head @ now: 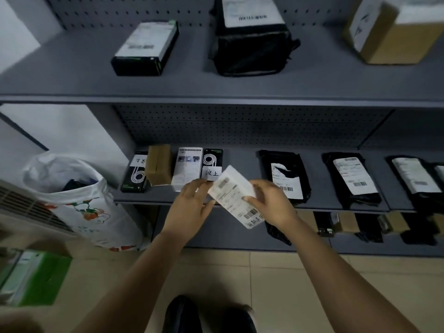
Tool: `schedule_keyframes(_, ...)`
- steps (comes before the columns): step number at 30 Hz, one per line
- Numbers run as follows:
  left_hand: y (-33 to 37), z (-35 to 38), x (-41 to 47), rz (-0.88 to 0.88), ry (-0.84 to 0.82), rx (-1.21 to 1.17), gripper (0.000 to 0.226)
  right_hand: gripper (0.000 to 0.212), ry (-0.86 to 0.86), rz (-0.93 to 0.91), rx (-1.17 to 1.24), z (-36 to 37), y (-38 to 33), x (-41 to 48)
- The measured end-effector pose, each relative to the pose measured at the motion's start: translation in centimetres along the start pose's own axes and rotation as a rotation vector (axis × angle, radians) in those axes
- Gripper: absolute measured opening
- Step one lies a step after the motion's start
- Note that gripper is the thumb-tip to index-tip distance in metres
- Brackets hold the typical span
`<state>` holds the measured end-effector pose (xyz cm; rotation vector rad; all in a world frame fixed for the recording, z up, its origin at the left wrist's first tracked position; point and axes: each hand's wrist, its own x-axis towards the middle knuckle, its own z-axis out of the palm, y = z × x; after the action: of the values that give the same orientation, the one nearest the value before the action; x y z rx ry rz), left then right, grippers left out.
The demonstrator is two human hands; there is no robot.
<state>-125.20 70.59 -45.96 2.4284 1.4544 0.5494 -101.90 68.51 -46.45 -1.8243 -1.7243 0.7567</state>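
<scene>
Now, 2 hands on the parcel (234, 195), held tilted in the air just in front of the middle shelf (242, 158). The right hand (272, 205) has its fingers curled round the right edge. The left hand (192, 205) pinches the left edge, thumb underneath. A black box (212, 159) stands just behind.

Grey shelf (216, 92), top level bearing black box (144, 49), black-wrapped parcel (249, 44) and cardboard box (389, 32), well apart, middle level with brown box (158, 164) beside white box (187, 167), black mailers (350, 179) lying flat, printed bag (79, 200) on tiled floor (276, 284), green box (36, 277)
</scene>
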Motion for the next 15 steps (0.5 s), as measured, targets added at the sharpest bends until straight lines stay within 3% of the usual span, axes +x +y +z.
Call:
schedule_keyframes(3,-0.9,-1.3,-0.6,0.029,0.007,0.113,0.039,0.030,0.162,0.259,0.398,0.7,-1.1,-1.1)
schedule_keyframes(6,-1.7,-2.9,-0.9,0.097,0.032,0.177,0.034,0.026,0.263,0.392,0.656,1.4,-2.9,-2.2)
schedule_keyframes(11,-3.3,-5.5,-1.1,0.248,0.073,0.191,0.030,0.014,0.354,0.488,0.832,2.9,-6.6,-3.8)
schedule_keyframes(15,-5.2,-7.1,-0.9,0.334,0.069,0.176,0.025,0.016,0.455,0.514,0.899,4.1,-9.4,-4.6)
